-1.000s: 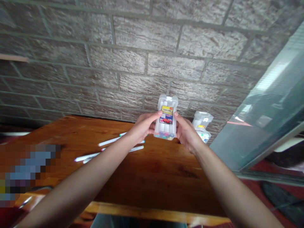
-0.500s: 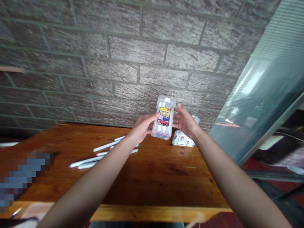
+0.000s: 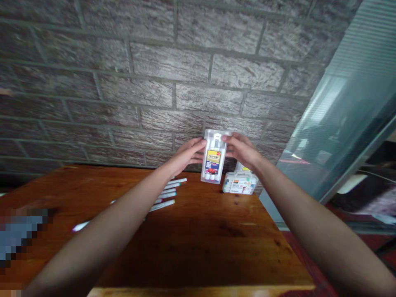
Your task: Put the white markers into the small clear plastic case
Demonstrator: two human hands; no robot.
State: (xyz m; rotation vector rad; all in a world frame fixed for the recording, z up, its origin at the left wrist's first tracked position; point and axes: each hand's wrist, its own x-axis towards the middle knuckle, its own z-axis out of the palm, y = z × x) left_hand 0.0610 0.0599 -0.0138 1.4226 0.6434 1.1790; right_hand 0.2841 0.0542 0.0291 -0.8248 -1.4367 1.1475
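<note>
Starting at the left, I am looking at loose markers (image 3: 167, 194) lying on the wooden bench (image 3: 201, 243), white barrels with coloured caps, fanned out beside my left forearm and partly hidden under it. The brick wall (image 3: 154, 82) is running along behind the far edge of the bench.

Moving inward, my left hand (image 3: 186, 156) is reaching forward with its fingers (image 3: 198, 145) pressing against the left side of the marker case (image 3: 213, 160), up near the top. The case is a clear plastic one, standing upright with its yellow and red label facing me and white markers showing inside. It is sitting right between the two hands, at the back of the bench close to the wall. I cannot tell whether its base is touching the wood or hanging just above it.

My right hand (image 3: 243, 150) is closing on the case from the other side, fingers curling over its upper right corner, so both hands are gripping it together.

Just beside the case, low under my right wrist, a second case (image 3: 239, 183) is lying flat on the bench. Further right, a glass panel (image 3: 340, 123) is slanting away.
</note>
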